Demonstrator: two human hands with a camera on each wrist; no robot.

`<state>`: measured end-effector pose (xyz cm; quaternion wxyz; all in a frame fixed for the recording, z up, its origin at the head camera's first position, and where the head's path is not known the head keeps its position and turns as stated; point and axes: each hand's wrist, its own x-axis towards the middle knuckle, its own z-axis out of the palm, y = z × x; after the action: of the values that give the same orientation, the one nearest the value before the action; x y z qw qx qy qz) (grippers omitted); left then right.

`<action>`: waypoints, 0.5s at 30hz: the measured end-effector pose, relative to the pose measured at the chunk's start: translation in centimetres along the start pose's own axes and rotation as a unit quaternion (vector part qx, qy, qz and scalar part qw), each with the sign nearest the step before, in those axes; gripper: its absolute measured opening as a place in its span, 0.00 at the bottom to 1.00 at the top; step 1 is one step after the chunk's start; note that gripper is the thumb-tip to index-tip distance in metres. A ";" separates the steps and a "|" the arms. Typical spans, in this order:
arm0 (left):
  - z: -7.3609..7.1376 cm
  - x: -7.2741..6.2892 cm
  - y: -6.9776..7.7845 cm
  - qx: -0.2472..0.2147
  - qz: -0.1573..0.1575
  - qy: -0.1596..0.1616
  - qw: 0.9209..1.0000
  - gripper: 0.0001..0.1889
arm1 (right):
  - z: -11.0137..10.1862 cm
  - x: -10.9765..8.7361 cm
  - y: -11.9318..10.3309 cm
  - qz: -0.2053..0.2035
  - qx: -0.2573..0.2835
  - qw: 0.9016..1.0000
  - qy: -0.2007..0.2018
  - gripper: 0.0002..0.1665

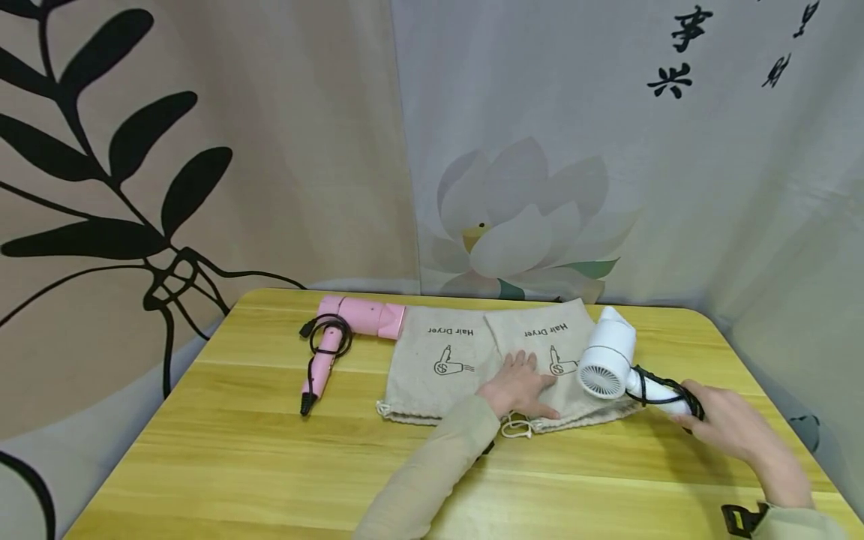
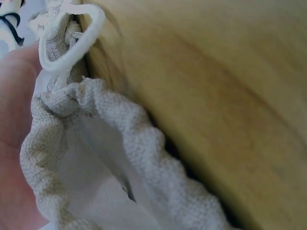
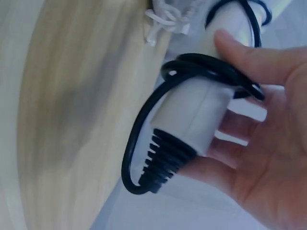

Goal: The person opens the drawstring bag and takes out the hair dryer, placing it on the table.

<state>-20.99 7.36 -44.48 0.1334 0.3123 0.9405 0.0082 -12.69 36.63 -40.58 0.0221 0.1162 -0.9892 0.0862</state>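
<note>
A white hair dryer [image 1: 607, 356] is in my right hand [image 1: 732, 420], which grips its handle. In the right wrist view the thumb and fingers curl round the white handle [image 3: 192, 115], where a black cord [image 3: 206, 69] is wound. My left hand [image 1: 518, 386] rests with spread fingers on a right-hand cloth drawstring bag [image 1: 540, 337], printed "Hair Dryer", which overlaps a similar left bag [image 1: 432, 352]. In the left wrist view a bag's gathered mouth [image 2: 144, 143] gapes beside that hand. The dryer's head is over the right bag; whether they touch I cannot tell.
A pink hair dryer [image 1: 358, 315] with a coiled black cord [image 1: 331, 335] lies left of the bags, its nozzle at the left bag's edge. All of this is on a wooden table [image 1: 270, 465]. Printed curtains [image 1: 304, 150] hang behind the table.
</note>
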 end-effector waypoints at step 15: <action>-0.1 -0.2 -0.5 -0.011 0.025 -0.011 1.000 0.37 | 1.0 2.2 -0.3 0.143 0.024 0.989 -0.034 0.29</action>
<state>-21.16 6.83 -44.40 0.1469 0.3343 0.9308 0.0183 -14.73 35.63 -41.35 -0.0266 -0.0228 -0.9936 0.1077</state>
